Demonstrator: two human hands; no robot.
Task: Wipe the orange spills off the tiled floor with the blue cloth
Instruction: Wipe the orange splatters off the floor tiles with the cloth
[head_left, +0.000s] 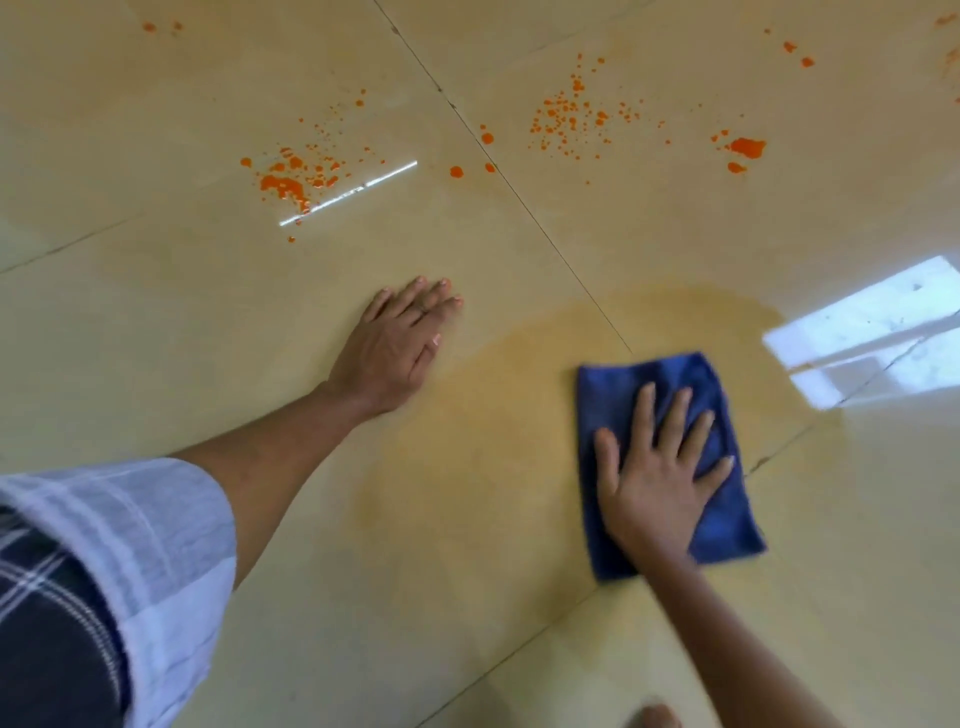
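Blue cloth (670, 457) flat under spread right grip (660, 478), left grip (400, 348) spread on floor (467, 597).

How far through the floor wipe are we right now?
Early. Done: nothing fully; a pale orange smear surrounds the cloth. In hand: the right hand presses the folded blue cloth flat; the left hand braces on the glossy beige tiled floor. Left: bright orange droplet clusters farther away.

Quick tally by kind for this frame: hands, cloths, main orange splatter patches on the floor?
Hands: 2, left hand flat on the tile, right hand on the cloth
Blue cloth: 1
Main orange splatter patches: 3, left, middle, right
Total: 6
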